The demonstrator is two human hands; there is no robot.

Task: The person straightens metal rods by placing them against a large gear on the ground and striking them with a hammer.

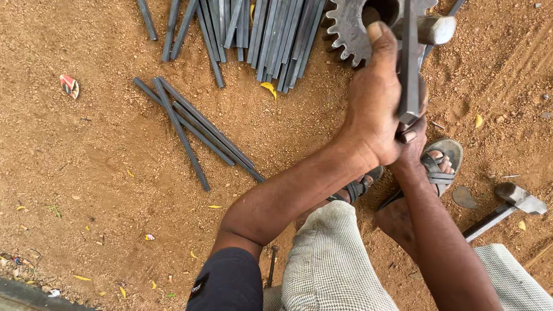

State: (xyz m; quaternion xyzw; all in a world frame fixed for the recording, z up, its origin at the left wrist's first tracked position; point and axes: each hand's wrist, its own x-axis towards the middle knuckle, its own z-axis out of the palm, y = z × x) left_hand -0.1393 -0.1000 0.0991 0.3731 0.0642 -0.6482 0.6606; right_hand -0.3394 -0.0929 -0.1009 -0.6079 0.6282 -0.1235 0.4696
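Note:
Both of my hands are raised together in front of me, gripping a flat grey steel bar [409, 63] that stands nearly upright. My left hand [374, 103] wraps around the bar from the left, thumb pointing up. Mostly hidden behind the left hand, my right hand [412, 147] grips the bar's lower end. Behind the bar lies a large toothed steel gear [349, 26] and a hammer head [433, 29] near the top edge.
Several grey steel bars [196, 129] lie loose on the reddish dirt, with a bigger pile [259, 31] at the top. A second hammer [507, 204] rests at the right. My sandalled feet [438, 164] and checked trousers [334, 259] fill the lower middle.

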